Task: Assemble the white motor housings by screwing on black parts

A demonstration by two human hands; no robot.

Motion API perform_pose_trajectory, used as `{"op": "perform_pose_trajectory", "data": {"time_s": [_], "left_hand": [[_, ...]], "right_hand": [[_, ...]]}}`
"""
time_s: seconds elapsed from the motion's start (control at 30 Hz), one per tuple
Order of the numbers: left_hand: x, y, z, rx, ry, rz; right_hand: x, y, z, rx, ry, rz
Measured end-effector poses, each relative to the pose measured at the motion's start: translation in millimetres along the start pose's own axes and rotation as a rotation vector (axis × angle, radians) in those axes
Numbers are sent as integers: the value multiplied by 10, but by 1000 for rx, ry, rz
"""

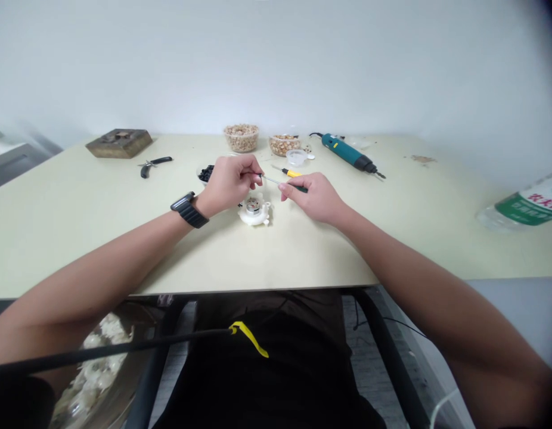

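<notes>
My right hand (315, 196) is closed around the dark green handle of a small screwdriver (276, 181), whose thin shaft points left. My left hand (231, 182), with a black watch on the wrist, pinches at the tip of that shaft; what sits between the fingertips is too small to make out. Just below both hands a small white plastic part with a metal centre (255, 211) lies on the pale table (79, 226).
Behind the hands lie a yellow-handled screwdriver (290, 173), a dish of black pieces (206, 173), two tubs of tan pieces (241, 137), a small clear cup (296, 157) and a teal electric screwdriver (350, 154). Pliers (154, 164) and a dark block (119, 143) sit left; a bottle (524, 205) lies right.
</notes>
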State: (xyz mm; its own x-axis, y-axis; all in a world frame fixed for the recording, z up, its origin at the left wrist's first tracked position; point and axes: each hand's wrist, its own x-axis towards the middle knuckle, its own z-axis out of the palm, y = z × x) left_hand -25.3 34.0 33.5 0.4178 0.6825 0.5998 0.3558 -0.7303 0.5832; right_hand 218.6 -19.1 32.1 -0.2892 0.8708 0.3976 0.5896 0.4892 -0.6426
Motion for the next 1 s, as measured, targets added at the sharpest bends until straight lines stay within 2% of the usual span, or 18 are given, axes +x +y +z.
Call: {"op": "perform_pose_trajectory", "data": {"time_s": [0.27, 0.57, 0.73, 1.0], "left_hand": [[26, 22, 4, -93, 6, -80], [63, 67, -6, -220, 4, -163], [57, 64, -9, -217, -13, -153], [40, 11, -7, -146, -42, -81]], "right_hand": [[-43, -4, 39, -144, 127, -114], [-52, -32, 29, -174, 171, -161], [-51, -51, 20, -122, 149, -125], [-30, -109, -29, -44, 26, -20]]}}
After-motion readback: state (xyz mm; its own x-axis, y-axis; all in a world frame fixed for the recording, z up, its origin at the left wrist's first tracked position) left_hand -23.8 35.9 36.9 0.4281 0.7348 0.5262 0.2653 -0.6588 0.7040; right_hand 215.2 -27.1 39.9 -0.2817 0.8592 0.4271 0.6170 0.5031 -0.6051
